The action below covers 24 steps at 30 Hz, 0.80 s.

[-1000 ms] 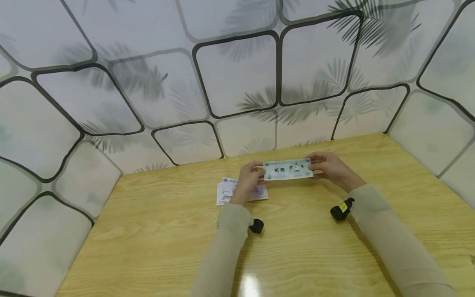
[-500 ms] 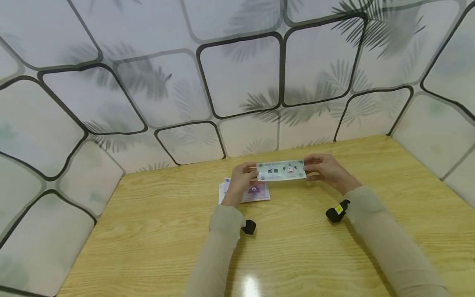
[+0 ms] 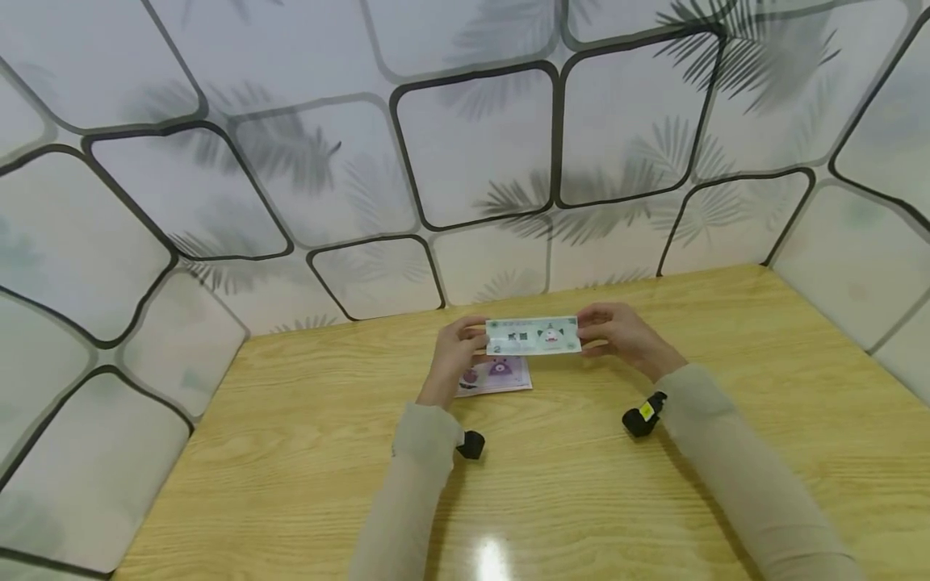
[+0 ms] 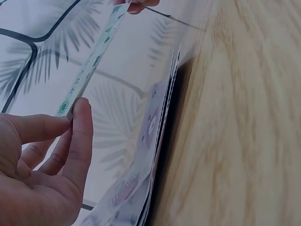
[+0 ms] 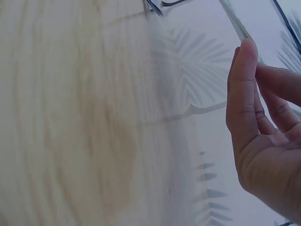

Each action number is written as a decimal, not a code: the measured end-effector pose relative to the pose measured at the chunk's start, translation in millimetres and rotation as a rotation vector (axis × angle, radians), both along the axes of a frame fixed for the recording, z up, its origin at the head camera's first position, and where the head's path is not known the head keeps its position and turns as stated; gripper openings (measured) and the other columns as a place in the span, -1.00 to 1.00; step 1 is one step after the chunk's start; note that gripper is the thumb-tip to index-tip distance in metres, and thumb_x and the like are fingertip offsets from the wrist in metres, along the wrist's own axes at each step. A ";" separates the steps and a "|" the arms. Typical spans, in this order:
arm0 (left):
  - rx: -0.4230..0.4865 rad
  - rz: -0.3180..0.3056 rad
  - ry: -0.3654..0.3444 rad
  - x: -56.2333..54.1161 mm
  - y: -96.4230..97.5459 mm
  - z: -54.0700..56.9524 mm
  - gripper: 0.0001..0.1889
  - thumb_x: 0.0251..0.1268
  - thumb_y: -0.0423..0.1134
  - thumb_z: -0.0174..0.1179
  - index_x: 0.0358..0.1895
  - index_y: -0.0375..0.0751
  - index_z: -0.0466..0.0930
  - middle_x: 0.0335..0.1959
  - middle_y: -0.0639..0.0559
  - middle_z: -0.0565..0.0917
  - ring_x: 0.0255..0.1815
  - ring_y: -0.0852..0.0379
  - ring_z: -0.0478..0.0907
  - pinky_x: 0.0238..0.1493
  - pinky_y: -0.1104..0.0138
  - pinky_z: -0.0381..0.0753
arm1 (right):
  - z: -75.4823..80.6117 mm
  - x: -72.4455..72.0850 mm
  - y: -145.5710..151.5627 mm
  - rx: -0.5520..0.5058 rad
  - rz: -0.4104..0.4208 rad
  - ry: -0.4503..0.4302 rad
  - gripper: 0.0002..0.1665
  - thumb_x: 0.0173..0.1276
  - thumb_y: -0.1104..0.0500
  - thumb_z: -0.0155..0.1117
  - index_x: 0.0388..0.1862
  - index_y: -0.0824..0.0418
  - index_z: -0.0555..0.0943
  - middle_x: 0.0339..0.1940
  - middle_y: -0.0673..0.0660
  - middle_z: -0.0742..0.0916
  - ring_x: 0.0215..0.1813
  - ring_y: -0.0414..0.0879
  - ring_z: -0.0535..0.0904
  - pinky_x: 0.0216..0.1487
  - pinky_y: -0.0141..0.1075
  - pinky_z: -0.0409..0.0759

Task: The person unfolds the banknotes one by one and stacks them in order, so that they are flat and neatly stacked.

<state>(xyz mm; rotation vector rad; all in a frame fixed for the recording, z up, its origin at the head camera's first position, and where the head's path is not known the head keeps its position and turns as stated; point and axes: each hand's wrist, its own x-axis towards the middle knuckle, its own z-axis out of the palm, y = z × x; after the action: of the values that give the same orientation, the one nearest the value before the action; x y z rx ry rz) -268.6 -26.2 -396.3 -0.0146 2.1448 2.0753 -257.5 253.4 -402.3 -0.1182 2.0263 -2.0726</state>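
Observation:
A green-and-white play banknote, printed with a 2 and a small cartoon face, is stretched level between both hands above the table. My left hand pinches its left end between thumb and fingers, and my right hand pinches the right end. In the left wrist view the banknote is seen almost edge-on. Under and behind the left hand lies a small stack of purple banknotes; that hand and the green note cover part of it. The right wrist view shows the right fingertips on the note's edge.
The hands work over a wooden table near its far edge. Behind it rises a pale cloth wall with dark outlines and leaf prints. Black wrist cameras hang below both sleeves.
Both hands have shifted left together, carrying the green banknote over the purple stack. The grip at each end stays the same, and the left hand now hides the stack's left part.

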 end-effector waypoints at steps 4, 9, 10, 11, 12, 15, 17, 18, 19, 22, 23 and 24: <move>0.014 0.016 0.001 1.3 -7.7 0.3 -0.61 0.41 -0.58 0.13 0.26 -0.37 0.57 -0.12 -0.17 0.62 -0.26 0.11 0.53 -0.17 0.26 0.77 | -0.1 -0.3 -9.6 0.027 0.022 -0.001 -0.64 0.49 0.47 0.12 0.22 0.52 0.42 -0.16 0.08 0.61 -0.23 -0.15 0.61 -0.16 -0.26 0.76; 0.020 0.020 0.010 2.4 -16.5 1.1 -0.60 0.40 -0.60 0.12 0.27 -0.40 0.55 -0.17 -0.16 0.61 -0.30 0.11 0.57 -0.23 0.28 0.77 | -1.0 -1.2 -19.6 0.056 0.045 0.005 -0.52 0.49 0.48 0.10 0.32 0.61 0.30 -0.13 0.13 0.57 -0.21 -0.14 0.60 -0.14 -0.25 0.75; 0.016 0.020 0.011 2.3 -18.0 0.9 -0.60 0.40 -0.60 0.12 0.27 -0.40 0.55 -0.18 -0.16 0.62 -0.31 0.10 0.59 -0.23 0.28 0.77 | -1.2 -1.8 -21.4 0.058 0.046 0.004 -0.52 0.49 0.49 0.09 0.32 0.61 0.30 -0.13 0.13 0.57 -0.21 -0.14 0.60 -0.14 -0.25 0.75; 0.011 0.020 0.009 2.2 -19.7 0.8 -0.60 0.41 -0.59 0.12 0.27 -0.39 0.55 -0.18 -0.15 0.61 -0.32 0.10 0.59 -0.22 0.27 0.77 | -1.6 -2.4 -23.1 0.061 0.049 0.004 -0.53 0.49 0.49 0.09 0.32 0.61 0.30 -0.14 0.14 0.58 -0.21 -0.13 0.61 -0.14 -0.25 0.76; 0.010 0.023 0.007 1.8 -21.2 0.3 -0.61 0.41 -0.59 0.12 0.27 -0.39 0.56 -0.18 -0.15 0.61 -0.32 0.10 0.60 -0.21 0.26 0.77 | -1.8 -2.8 -25.1 0.065 0.051 0.002 -0.53 0.48 0.49 0.09 0.32 0.61 0.30 -0.14 0.14 0.58 -0.21 -0.13 0.61 -0.14 -0.25 0.75; 0.004 0.029 0.001 2.1 -26.0 0.0 -0.62 0.41 -0.59 0.12 0.25 -0.39 0.57 -0.18 -0.15 0.61 -0.31 0.10 0.58 -0.17 0.21 0.77 | -2.4 -3.8 -30.7 0.079 0.055 -0.009 -0.52 0.48 0.49 0.09 0.33 0.61 0.30 -0.12 0.16 0.58 -0.21 -0.12 0.61 -0.13 -0.24 0.75; -0.001 0.029 -0.005 2.6 -29.1 0.4 -0.61 0.42 -0.59 0.12 0.26 -0.38 0.56 -0.17 -0.14 0.60 -0.28 0.12 0.56 -0.14 0.18 0.77 | -2.4 -4.1 -34.4 0.085 0.057 -0.016 -0.52 0.49 0.49 0.08 0.33 0.60 0.29 -0.10 0.18 0.58 -0.20 -0.11 0.61 -0.12 -0.23 0.75; 0.000 0.028 -0.005 2.8 -30.7 0.5 -0.61 0.42 -0.59 0.12 0.26 -0.39 0.56 -0.17 -0.14 0.60 -0.28 0.11 0.55 -0.12 0.17 0.77 | -2.3 -4.2 -36.2 0.089 0.058 -0.018 -0.52 0.49 0.49 0.08 0.33 0.60 0.30 -0.09 0.19 0.57 -0.20 -0.11 0.61 -0.11 -0.22 0.75; -0.003 0.027 -0.002 3.3 -32.5 0.9 -0.61 0.42 -0.59 0.12 0.27 -0.39 0.56 -0.16 -0.15 0.60 -0.28 0.11 0.55 -0.12 0.17 0.77 | -2.5 -4.7 -37.8 0.092 0.057 -0.018 -0.52 0.49 0.49 0.09 0.33 0.59 0.31 -0.09 0.19 0.57 -0.20 -0.11 0.61 -0.11 -0.22 0.75; -0.019 0.021 0.000 4.8 -38.3 0.0 -0.61 0.43 -0.57 0.11 0.28 -0.39 0.54 -0.14 -0.16 0.59 -0.27 0.11 0.54 -0.15 0.21 0.77 | -2.8 -5.3 -43.0 0.098 0.060 -0.016 -0.57 0.47 0.49 0.11 0.27 0.59 0.35 -0.11 0.19 0.59 -0.22 -0.10 0.62 -0.12 -0.21 0.76; -0.027 0.021 0.003 5.6 -40.4 -0.4 -0.62 0.44 -0.56 0.11 0.28 -0.40 0.54 -0.14 -0.16 0.59 -0.28 0.11 0.54 -0.17 0.22 0.77 | -3.2 -5.7 -44.7 0.106 0.060 -0.016 -0.59 0.47 0.49 0.12 0.25 0.58 0.37 -0.12 0.19 0.60 -0.23 -0.10 0.62 -0.13 -0.21 0.76; -0.029 0.022 0.003 6.0 -42.5 -0.9 -0.62 0.44 -0.56 0.11 0.28 -0.40 0.54 -0.15 -0.16 0.58 -0.28 0.11 0.53 -0.20 0.25 0.77 | -3.7 -6.3 -46.4 0.115 0.061 -0.016 -0.60 0.46 0.49 0.13 0.24 0.58 0.38 -0.13 0.20 0.62 -0.25 -0.09 0.63 -0.14 -0.21 0.76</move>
<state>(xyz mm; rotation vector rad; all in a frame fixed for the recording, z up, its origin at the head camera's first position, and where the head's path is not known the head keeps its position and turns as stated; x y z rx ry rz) -262.5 -68.6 -397.3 -0.0385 2.1868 2.0571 -263.8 207.0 -405.9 -0.1412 2.0998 -1.9104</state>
